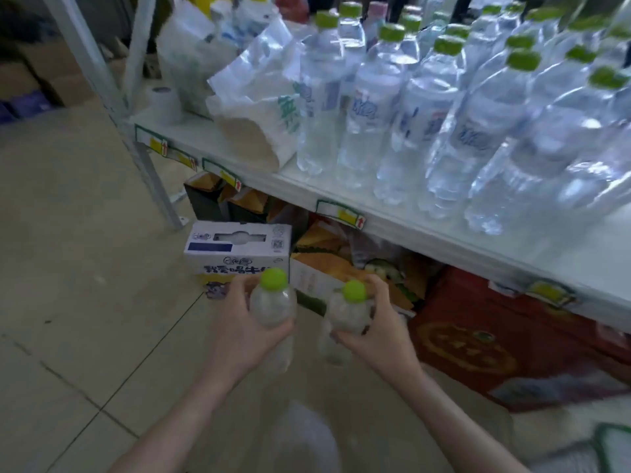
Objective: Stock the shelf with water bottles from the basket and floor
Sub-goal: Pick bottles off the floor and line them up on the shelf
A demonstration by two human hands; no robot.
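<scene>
My left hand grips a clear water bottle with a green cap, held upright below the shelf edge. Beside it, my right hand grips a second green-capped water bottle. The white shelf runs diagonally above and to the right. Several water bottles with green caps stand on it in rows, filling its right part. The view is blurred.
White plastic bags and a paper roll occupy the shelf's left part. Under the shelf sit a white milk carton box, a red box and other cartons. Tiled floor lies to the left. A green rim shows at bottom right.
</scene>
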